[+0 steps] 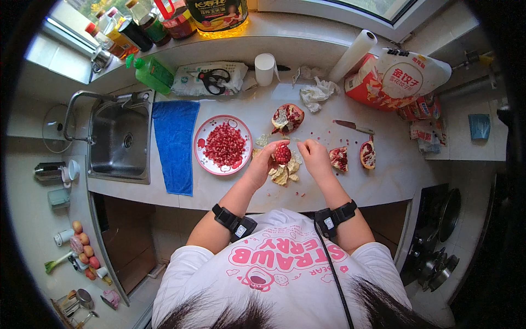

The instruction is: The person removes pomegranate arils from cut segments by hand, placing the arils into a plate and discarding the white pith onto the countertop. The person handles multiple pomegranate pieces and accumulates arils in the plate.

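Note:
My left hand [263,160] holds a pomegranate piece [282,154] with its red seeds bared. Just to its right, my right hand [313,154] is raised with its fingers curled; whether anything small is between them cannot be seen. Pale peel scraps [283,173] lie below the held piece. A round plate [198,158] with a red rim, heaped with loose pomegranate seeds [225,144], stands to the left. Beyond my hands lies a large opened pomegranate part [288,118]. Two smaller pomegranate pieces [338,158] [367,154] lie at the right, near a knife [354,126].
A blue cloth [176,148] lies between the plate and the steel sink [119,140]. Along the back are a green pump bottle [152,74], black-handled scissors [214,81], a white paper roll [265,70], crumpled tissue [318,94] and a large flour bag [396,82].

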The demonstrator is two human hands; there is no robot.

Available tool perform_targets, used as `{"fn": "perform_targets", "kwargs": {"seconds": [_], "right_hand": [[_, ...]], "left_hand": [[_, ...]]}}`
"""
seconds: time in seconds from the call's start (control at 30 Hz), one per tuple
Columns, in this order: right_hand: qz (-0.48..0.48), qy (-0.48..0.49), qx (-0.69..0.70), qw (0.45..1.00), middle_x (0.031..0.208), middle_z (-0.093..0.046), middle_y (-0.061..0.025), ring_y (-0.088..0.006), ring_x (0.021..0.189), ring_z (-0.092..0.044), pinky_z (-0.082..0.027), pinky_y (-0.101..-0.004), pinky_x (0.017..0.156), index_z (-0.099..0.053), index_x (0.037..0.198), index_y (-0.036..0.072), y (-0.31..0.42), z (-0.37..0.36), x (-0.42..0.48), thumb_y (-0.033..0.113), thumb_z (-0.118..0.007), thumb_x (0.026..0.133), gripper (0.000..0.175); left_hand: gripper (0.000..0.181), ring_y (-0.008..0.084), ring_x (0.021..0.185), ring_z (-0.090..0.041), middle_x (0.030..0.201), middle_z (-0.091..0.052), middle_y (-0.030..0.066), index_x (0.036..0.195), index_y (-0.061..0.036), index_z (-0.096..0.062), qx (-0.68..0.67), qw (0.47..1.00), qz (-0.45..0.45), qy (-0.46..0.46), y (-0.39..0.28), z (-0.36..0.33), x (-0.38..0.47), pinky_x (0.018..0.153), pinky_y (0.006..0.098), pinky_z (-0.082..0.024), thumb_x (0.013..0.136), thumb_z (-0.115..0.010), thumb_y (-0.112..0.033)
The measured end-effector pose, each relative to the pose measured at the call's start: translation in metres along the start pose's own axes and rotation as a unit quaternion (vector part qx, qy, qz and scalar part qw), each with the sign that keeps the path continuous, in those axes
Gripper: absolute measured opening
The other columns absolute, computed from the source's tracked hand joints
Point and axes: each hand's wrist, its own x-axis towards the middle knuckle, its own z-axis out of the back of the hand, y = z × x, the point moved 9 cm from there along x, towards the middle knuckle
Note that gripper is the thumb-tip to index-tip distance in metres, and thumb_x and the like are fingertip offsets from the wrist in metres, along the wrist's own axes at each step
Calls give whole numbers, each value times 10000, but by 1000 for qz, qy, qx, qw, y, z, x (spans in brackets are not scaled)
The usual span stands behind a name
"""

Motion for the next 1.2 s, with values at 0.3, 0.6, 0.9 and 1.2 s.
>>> {"fn": "perform_targets", "kwargs": {"seconds": [0.3,0.6,0.9,1.2], "right_hand": [[175,-9,112,978,800,-593,-104,-278,708,-589,-479,-362,624,-624,841,36,67,26,-15,134,-655,793,114],[241,-51,-18,969,791,-590,-108,-261,695,-593,-478,-342,618,-581,793,22,90,30,-22,85,-623,800,77],[56,-41,145,987,762,-564,-111,-254,691,-582,-482,-359,626,-559,820,29,48,27,-5,88,-600,799,74],[300,-88,-30,950,768,-564,-79,-269,713,-578,-480,-371,636,-566,765,58,100,37,-27,72,-637,744,76]], "left_hand": [[405,87,945,-543,1088,-592,20,1262,-48,-511,72,994,-75,-13,-9,-1,1,829,247,-427,974,-411,-314],[373,97,947,-537,1105,-578,45,1264,-21,-499,187,972,-141,3,-12,0,5,849,245,-430,975,-439,-248],[378,114,1068,-504,1197,-541,69,1246,-28,-520,92,993,-72,11,-19,-4,-4,924,255,-401,975,-427,-275],[384,123,1067,-518,1173,-562,61,1254,-17,-512,160,976,-146,21,-19,-4,2,918,265,-402,977,-419,-266]]}}
